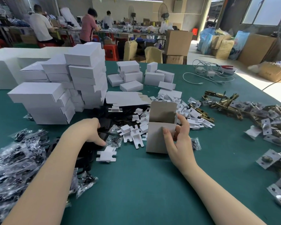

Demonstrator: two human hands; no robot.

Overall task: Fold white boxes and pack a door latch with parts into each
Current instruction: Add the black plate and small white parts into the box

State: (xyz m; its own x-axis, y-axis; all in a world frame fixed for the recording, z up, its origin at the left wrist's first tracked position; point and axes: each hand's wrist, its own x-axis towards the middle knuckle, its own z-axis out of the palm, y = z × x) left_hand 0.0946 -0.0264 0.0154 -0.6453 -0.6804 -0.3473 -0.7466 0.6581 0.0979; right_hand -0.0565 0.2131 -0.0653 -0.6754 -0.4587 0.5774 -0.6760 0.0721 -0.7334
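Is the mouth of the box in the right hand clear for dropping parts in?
Yes, nothing visible blocks it. The right hand holds the open box upright, its top flap standing up behind the opening. The left hand is off to the side on black parts.

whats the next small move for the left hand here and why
Probably lift one black part and drop it into the box. The right hand holds the box upright with its flap open, and the left hand already grips the part.

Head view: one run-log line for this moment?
stage: packing | right hand: holds open white box upright on table | left hand: on black parts pile | latch: not in box
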